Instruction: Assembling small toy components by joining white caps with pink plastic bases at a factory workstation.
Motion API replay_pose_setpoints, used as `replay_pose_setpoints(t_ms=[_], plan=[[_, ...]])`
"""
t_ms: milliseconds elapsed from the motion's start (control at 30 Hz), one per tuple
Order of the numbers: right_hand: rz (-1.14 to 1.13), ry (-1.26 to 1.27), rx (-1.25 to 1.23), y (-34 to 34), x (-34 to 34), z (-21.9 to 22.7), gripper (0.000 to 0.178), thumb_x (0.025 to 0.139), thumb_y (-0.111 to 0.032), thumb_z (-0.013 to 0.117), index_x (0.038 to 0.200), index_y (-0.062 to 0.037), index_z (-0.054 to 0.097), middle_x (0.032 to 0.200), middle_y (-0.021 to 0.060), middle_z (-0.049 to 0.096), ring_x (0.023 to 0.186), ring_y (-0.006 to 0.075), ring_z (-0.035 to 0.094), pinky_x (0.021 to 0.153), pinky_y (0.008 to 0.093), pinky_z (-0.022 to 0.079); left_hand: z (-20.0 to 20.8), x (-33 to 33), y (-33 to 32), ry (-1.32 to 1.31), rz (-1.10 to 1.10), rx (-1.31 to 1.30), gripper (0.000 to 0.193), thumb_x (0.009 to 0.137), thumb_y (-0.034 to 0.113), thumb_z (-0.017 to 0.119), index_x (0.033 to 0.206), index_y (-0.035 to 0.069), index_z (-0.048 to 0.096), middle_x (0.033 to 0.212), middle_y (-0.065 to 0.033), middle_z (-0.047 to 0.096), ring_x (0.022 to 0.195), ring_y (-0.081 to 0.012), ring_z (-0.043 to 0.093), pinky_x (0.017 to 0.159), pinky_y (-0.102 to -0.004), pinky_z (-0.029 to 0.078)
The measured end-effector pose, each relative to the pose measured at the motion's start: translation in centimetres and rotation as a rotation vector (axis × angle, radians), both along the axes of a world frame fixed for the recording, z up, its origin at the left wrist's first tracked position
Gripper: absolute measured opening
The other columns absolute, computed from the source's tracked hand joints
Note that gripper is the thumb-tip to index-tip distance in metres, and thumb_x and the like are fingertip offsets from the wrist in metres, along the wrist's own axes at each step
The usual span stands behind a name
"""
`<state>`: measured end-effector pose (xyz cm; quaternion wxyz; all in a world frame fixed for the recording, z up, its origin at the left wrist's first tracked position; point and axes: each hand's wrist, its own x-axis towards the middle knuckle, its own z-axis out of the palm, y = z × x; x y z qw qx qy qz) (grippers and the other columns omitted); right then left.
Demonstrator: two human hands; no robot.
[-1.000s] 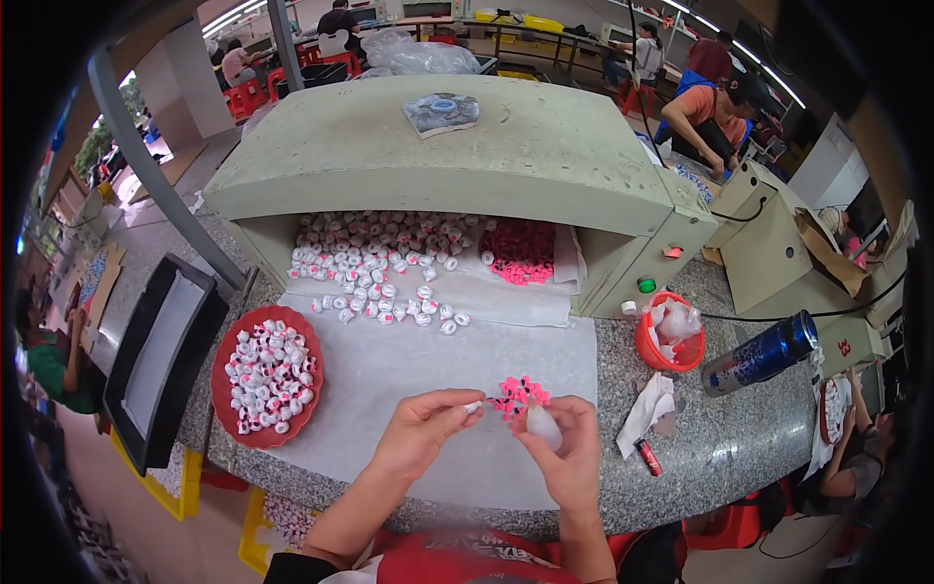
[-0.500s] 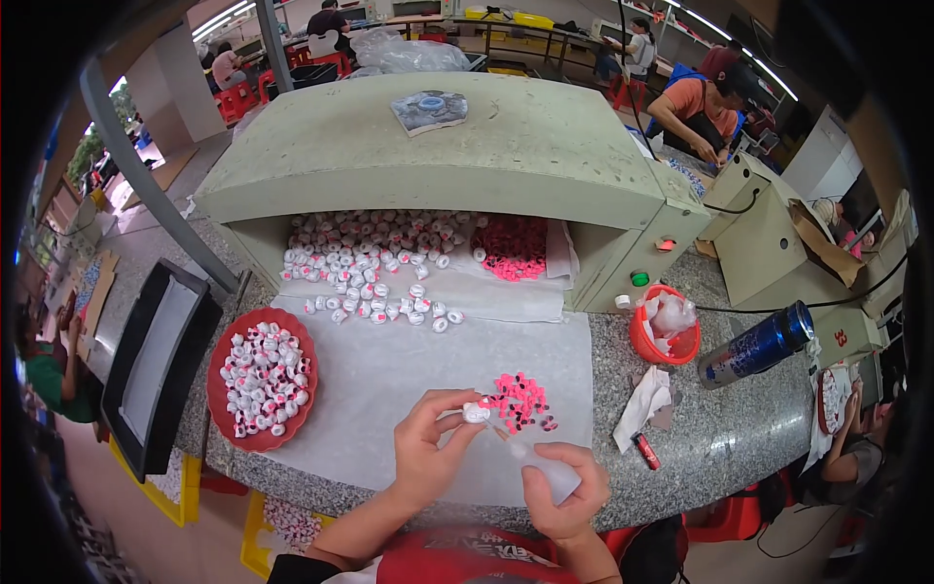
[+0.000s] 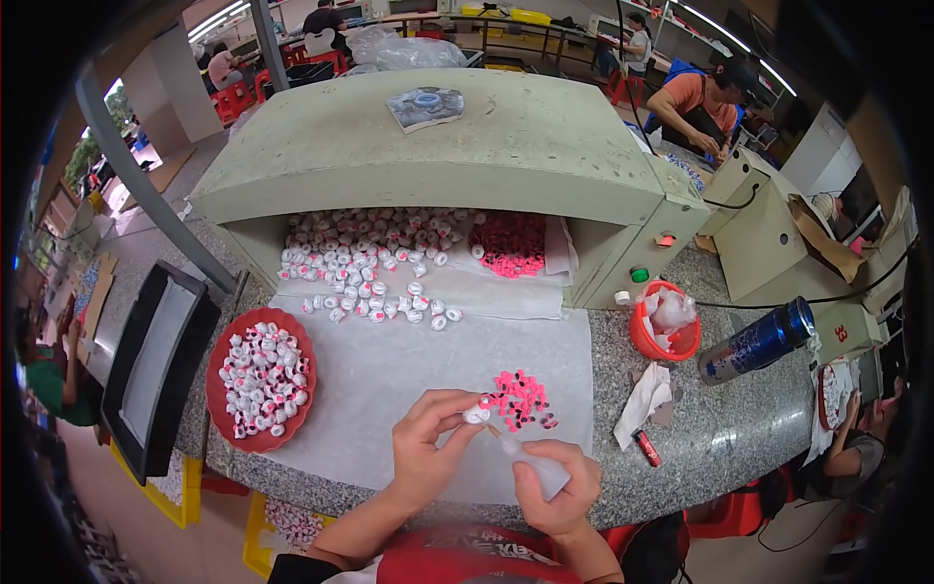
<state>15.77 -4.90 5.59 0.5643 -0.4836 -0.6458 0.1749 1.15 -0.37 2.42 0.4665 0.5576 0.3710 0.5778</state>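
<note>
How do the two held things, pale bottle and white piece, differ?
The bottle is larger than the white piece. The bottle tapers to a narrow end; the white piece is rounded. The right hand grips the bottle; the left hand pinches the white piece. Both are pale.

The squeeze bottle (image 3: 547,475) is showing smooth plastic; the paper sheet (image 3: 389,409) is looking matt, the stone desk (image 3: 720,443) glossy.

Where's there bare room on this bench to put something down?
Bare: the white sheet between red bowl and left hand; the granite right of the red tube, below the blue tumbler. Crowded: the box opening, heaped with white pieces, and the area beyond the right hand, strewn with pink pieces.
</note>
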Motion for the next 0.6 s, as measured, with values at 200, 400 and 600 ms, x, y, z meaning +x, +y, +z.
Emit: replay_pose_setpoints(t_ms=[200, 400, 600], plan=[[0.031, -0.062, 0.022, 0.16, -0.10, 0.51, 0.022, 0.065, -0.002, 0.067, 0.085, -0.0001, 0.058, 0.073, 0.0129, 0.063, 0.059, 0.0218, 0.062, 0.053, 0.0272, 0.048, -0.05, -0.21, -0.01, 0.060, -0.011, 0.019, 0.029, 0.071, -0.016, 0.057, 0.099, -0.007, 0.056, 0.102, -0.0147, 0.051, 0.091, -0.0216, 0.057, 0.079, -0.0301, 0.052], [0.069, -0.095, -0.016, 0.07, 0.46, 1.00, 0.021, 0.065, -0.002, 0.066, 0.085, -0.0004, 0.058, 0.073, 0.0131, 0.063, 0.059, 0.0225, 0.062, 0.053, 0.0278, 0.048, -0.12, -0.40, 0.01, 0.119, 0.003, 0.060, 0.031, 0.070, -0.017, 0.057, 0.099, -0.007, 0.056, 0.101, -0.0144, 0.052, 0.091, -0.0207, 0.057, 0.079, -0.0291, 0.052], [0.030, -0.068, 0.016, 0.07, 0.57, 0.70, 0.021, 0.065, -0.002, 0.066, 0.084, 0.0001, 0.058, 0.073, 0.0130, 0.063, 0.059, 0.0226, 0.062, 0.054, 0.0277, 0.049, 0.11, -0.36, 0.24, -0.163, -0.080, -0.160, 0.032, 0.069, -0.017, 0.057, 0.099, -0.007, 0.056, 0.100, -0.0134, 0.054, 0.093, -0.0195, 0.056, 0.079, -0.0288, 0.051]])
